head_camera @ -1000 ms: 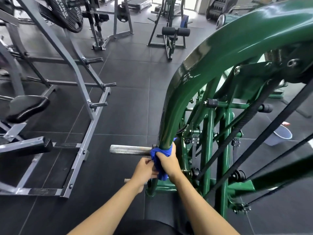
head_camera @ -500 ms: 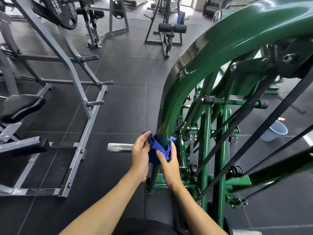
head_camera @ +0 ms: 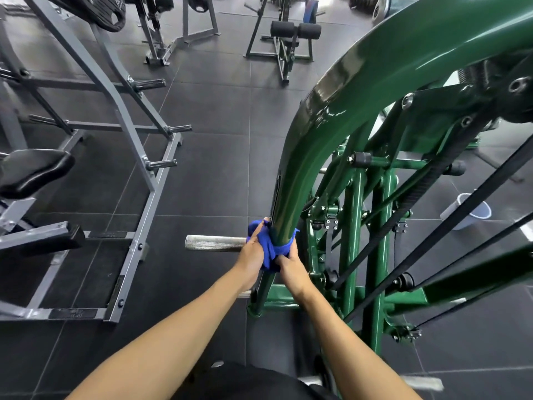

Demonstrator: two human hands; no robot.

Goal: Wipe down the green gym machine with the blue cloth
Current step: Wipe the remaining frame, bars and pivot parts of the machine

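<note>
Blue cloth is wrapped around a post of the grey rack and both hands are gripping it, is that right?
Not quite. The head view shows the blue cloth wrapped around the green machine's curved tube, not the grey rack off to the left. The rest holds: the left hand and right hand both grip it.

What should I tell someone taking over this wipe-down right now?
Left hand: grips the blue cloth from the left side.
Right hand: grips the cloth's other end.
The cloth is wrapped around the lower part of the green machine's curved tube, just above the chrome peg.
Done: cannot tell which parts are already wiped.
Left: probably slide the cloth along the tube, then do the inner uprights and base.
</note>
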